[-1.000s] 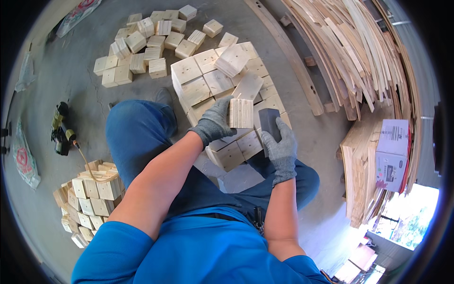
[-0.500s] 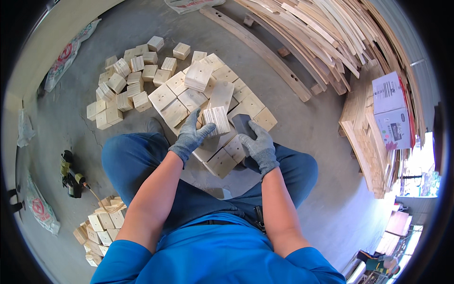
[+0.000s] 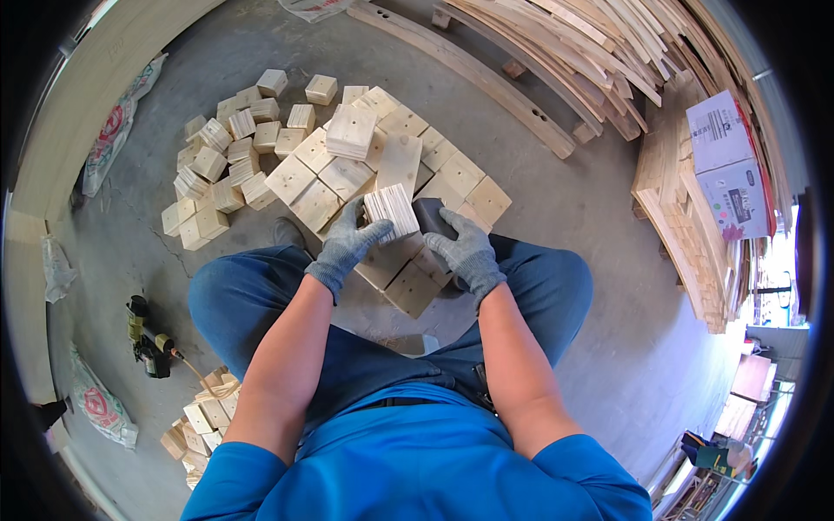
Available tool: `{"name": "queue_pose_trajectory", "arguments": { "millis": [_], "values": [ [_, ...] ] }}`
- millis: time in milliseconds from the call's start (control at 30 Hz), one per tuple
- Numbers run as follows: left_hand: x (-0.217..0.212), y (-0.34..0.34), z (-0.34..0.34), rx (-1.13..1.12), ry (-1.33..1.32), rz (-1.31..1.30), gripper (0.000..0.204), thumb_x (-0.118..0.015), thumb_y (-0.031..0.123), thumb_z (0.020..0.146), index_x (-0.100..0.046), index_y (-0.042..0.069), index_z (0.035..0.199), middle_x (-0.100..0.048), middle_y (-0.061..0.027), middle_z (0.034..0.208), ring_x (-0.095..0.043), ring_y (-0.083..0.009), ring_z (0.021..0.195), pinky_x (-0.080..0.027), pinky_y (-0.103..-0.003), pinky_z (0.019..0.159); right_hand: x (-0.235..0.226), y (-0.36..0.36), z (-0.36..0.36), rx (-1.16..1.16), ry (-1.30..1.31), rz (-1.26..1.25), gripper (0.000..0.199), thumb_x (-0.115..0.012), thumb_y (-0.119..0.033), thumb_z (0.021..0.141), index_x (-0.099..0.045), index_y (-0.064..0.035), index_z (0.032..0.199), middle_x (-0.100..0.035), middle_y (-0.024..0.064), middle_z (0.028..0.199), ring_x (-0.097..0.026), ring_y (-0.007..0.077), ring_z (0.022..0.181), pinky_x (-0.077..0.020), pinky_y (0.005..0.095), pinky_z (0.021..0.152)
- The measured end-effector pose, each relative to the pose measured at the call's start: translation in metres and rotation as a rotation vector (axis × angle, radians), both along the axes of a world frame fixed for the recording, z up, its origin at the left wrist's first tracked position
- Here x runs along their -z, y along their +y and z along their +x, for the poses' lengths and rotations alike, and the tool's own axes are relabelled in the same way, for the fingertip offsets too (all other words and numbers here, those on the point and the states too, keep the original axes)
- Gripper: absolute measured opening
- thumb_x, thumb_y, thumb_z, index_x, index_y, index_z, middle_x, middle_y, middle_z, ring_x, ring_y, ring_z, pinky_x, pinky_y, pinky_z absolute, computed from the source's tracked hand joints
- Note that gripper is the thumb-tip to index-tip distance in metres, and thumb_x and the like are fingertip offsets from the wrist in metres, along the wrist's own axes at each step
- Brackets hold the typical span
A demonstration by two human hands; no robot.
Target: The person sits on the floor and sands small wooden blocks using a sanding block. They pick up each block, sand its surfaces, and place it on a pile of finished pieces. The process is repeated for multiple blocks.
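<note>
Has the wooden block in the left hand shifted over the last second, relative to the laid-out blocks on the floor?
Cannot tell. The camera itself moved. The left hand grips the wooden block over the same middle patch of laid-out blocks.

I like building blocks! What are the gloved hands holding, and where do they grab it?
The left hand holds a wood block by its lower left side. The right hand covers a dark block from its right.

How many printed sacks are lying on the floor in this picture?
4. One sack lies at the upper left, one at the lower left beside the nail gun, a pale one at the left edge, and one is cut off at the top. Others may be hidden.
</note>
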State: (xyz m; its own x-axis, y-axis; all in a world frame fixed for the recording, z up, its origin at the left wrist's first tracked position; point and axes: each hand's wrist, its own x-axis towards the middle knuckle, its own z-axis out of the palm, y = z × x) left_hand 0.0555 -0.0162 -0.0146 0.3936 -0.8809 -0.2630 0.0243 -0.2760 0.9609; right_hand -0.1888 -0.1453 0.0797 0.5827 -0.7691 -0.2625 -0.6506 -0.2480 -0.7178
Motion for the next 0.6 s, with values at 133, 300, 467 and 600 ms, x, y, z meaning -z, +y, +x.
{"name": "queue_pose_trajectory", "arguments": {
  "millis": [133,300,467,600],
  "values": [
    [-0.026,-0.003,-0.011,-0.029,0.051,-0.009,0.101,-0.096,0.029,0.082,-0.042,-0.002,0.161,-0.059,-0.0215,0.152,-0.058,-0.0291,0.141,-0.046,-0.039,0.120,0.000,0.001,-0.011,-0.020,-0.030,-0.063,0.077,-0.085,-0.044,0.089,-0.063,-0.0007,0.149,-0.065,0.0252,0.148,-0.062,0.0384,0.137,-0.0474,0.0421,0.118],
    [-0.031,0.000,-0.005,-0.127,-0.001,-0.244,0.106,-0.098,0.012,0.075,-0.040,-0.001,0.162,-0.053,-0.0177,0.156,-0.054,-0.0269,0.143,-0.043,-0.038,0.123,-0.009,0.006,-0.002,-0.018,-0.113,-0.044,0.076,-0.088,-0.040,0.088,-0.063,-0.0009,0.148,-0.065,0.0249,0.147,-0.062,0.0384,0.136,-0.0478,0.0422,0.118],
    [-0.034,-0.005,-0.025,-0.105,-0.266,-0.261,0.105,-0.095,0.007,0.072,-0.041,0.001,0.161,-0.052,-0.0153,0.152,-0.054,-0.0273,0.141,-0.044,-0.039,0.122,0.006,0.010,-0.007,-0.009,-0.029,-0.073,0.074,-0.088,-0.040,0.088,-0.064,-0.0008,0.147,-0.066,0.0250,0.145,-0.063,0.0384,0.135,-0.0486,0.0423,0.117],
    [-0.039,-0.004,-0.032,-0.092,-0.408,-0.217,0.101,-0.098,0.014,0.071,-0.046,0.003,0.157,-0.052,-0.0161,0.147,-0.056,-0.0280,0.136,-0.048,-0.040,0.120,0.007,0.006,-0.015,0.004,-0.026,-0.047,0.075,-0.088,-0.041,0.087,-0.065,-0.0008,0.146,-0.066,0.0245,0.145,-0.063,0.0379,0.135,-0.0486,0.0427,0.117]
  ]
}}
